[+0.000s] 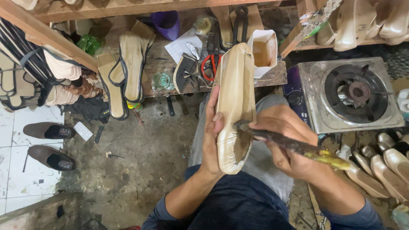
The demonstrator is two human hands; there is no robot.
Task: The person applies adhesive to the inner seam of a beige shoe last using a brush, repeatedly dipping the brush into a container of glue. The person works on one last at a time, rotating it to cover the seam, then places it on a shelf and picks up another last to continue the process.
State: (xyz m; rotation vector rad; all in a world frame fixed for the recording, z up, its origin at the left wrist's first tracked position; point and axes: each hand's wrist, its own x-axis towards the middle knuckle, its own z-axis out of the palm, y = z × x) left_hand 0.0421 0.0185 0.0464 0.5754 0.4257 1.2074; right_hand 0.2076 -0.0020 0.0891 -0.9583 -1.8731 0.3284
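The grimy grey concrete floor (145,157) takes up most of the view, with open room left of the person's knees as far as the two brown slip-on shoes (49,145) on the white tiles. Above it runs the cluttered wooden worktop (272,76), its front edge just beyond the shoe's toe. A steel single-burner gas stove (351,93) sits close on the right, its corner near the right wrist, and a row of beige finished shoes (383,166) lies below it. The long beige unsoled shoe on its last (235,106) stands upright over the lap. The left hand (211,136) wraps its left edge, gripping it. The right hand (283,140) is closed round a dark glue-caked brush (298,147), whose tip touches the shoe's heel area.
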